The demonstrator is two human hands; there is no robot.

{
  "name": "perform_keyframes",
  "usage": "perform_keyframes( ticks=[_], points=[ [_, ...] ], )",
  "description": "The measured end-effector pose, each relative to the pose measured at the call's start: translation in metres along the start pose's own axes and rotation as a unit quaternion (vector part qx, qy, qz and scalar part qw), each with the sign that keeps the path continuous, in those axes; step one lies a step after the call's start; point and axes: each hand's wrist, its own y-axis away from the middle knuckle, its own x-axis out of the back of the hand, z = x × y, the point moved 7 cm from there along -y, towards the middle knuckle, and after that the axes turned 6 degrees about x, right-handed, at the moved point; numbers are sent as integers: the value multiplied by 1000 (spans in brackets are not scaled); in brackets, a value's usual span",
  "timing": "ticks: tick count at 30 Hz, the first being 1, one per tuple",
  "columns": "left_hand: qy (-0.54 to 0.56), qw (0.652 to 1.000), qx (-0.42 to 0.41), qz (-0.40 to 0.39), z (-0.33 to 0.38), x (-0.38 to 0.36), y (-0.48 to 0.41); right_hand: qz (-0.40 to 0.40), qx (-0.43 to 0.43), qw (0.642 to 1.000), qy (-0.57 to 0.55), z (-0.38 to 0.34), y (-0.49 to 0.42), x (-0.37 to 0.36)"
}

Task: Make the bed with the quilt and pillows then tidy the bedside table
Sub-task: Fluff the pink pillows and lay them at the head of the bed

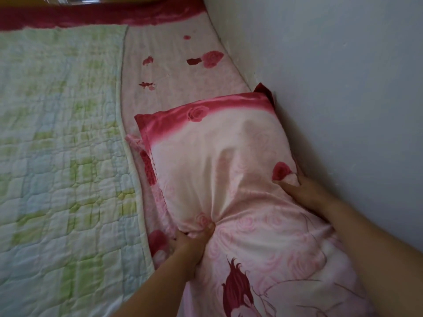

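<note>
A pink pillow (219, 152) with red rose print lies along the right side of the bed, against the wall. My left hand (194, 239) grips its left edge, the thumb pinching the fabric into a fold. My right hand (304, 193) holds its right edge beside the wall, fingers curled over the cover. A second pillow (281, 277) with a dark red print lies nearest me, partly under my arms. The green and blue checked quilt (57, 145) is spread flat over the left of the bed. The bedside table is out of view.
A pink sheet (174, 72) with red flowers shows beyond the pillow, between the quilt and the pale wall (343, 76). A dark red band of fabric (91, 17) runs along the bed's far end.
</note>
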Motion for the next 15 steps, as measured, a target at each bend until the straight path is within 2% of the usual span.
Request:
perform_keyframes(
  ticks=[6, 10, 11, 13, 15],
  points=[
    [-48, 998, -12, 32, 8, 3, 13, -21, -43, 998, 31, 0, -9, -11],
    [-84, 994, -31, 60, 18, 10, 36, 78, 3, 975, 210, -23, 3, -7],
    [-89, 993, -31, 64, 19, 11, 40, 98, 16, 972, 213, -25, 4, -6],
    [-91, 993, -31, 61, 23, 12, 47, 91, 14, 983, 158, -25, 4, -6],
    [-95, 994, -28, 46, 26, 10, 49, 90, -24, 994, 54, -14, -1, -7]
  ],
)
